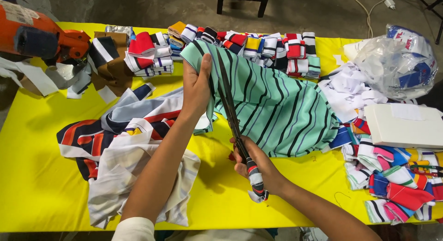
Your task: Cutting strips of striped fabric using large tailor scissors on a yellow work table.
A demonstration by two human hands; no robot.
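On table (41, 185) | scissors (230, 114) handles hidden by right hand (256, 165) | left hand (196, 86) pins fabric (277, 107)

Orange machine (41, 38) cut off at left edge.

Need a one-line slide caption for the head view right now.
Left hand holds mint striped fabric while right hand works scissors on yellow table.
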